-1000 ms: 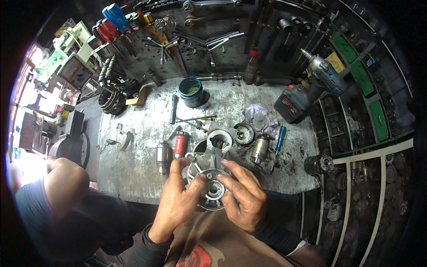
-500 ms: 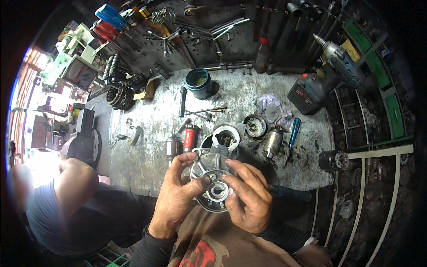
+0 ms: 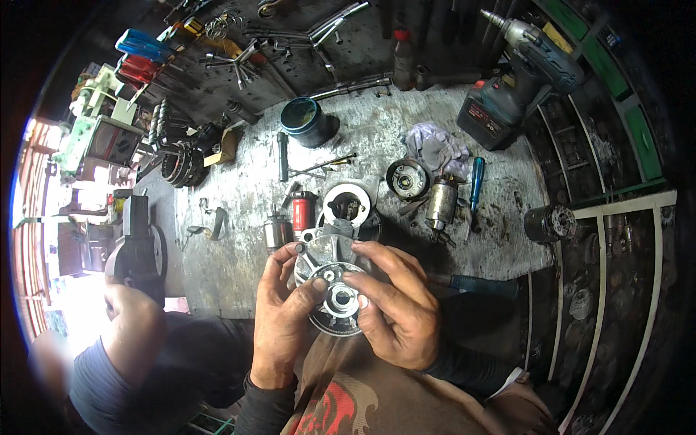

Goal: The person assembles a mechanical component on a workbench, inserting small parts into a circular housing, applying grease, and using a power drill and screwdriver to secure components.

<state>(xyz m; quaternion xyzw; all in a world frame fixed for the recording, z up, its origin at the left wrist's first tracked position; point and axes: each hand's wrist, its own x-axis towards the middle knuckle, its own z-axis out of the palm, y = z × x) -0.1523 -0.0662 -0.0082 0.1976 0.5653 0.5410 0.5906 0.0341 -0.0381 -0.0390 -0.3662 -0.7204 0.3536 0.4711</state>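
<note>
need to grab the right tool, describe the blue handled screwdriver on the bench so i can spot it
Find the cordless drill at the grey bench's far right. Just nearer lies the screwdriver, beside a small metal motor. It is the only slim blue-handled tool lying on the benchtop.

dark long sleeves, brown shirt (red print)

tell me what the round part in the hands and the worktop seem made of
Round housing: looks like cast metal, probably aluminium, with a dull grey finish, ribs and a brighter machined hub. Worktop: seemingly sheet metal, judging by its scratched, worn grey surface and oily stains, though painted board is possible.
</note>
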